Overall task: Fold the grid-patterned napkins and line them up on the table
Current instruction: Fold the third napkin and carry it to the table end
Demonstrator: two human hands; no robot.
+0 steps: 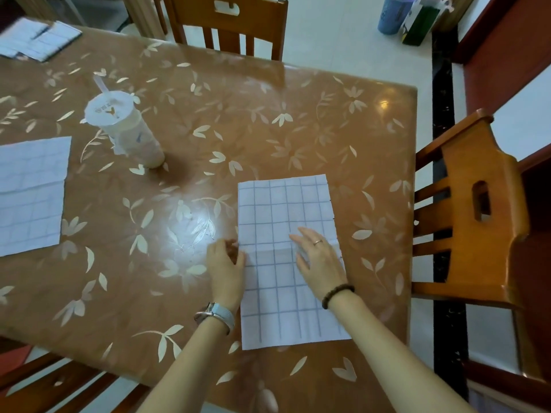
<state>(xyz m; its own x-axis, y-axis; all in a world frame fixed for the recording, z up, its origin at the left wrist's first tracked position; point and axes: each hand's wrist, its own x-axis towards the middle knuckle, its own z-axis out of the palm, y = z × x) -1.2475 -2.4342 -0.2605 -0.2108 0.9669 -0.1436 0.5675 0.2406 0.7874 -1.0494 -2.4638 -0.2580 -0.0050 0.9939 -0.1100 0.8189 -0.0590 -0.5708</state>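
A white grid-patterned napkin (283, 210) lies folded into a long rectangle near the right end of the brown leaf-patterned table (208, 114). My right hand (320, 260) rests flat on its middle right with fingers straight. My left hand (226, 265) sits at the napkin's left edge, fingertips curled against that edge. A second grid napkin (31, 189) lies on the table's left side. More folded grid napkins (38, 40) sit at the far left corner.
A white plastic cup with a lid and straw (125, 129) stands left of centre. Wooden chairs stand at the far side (229, 22), the right end (474, 216) and the near left (53, 380). A blue bin (392, 13) stands on the tiled floor.
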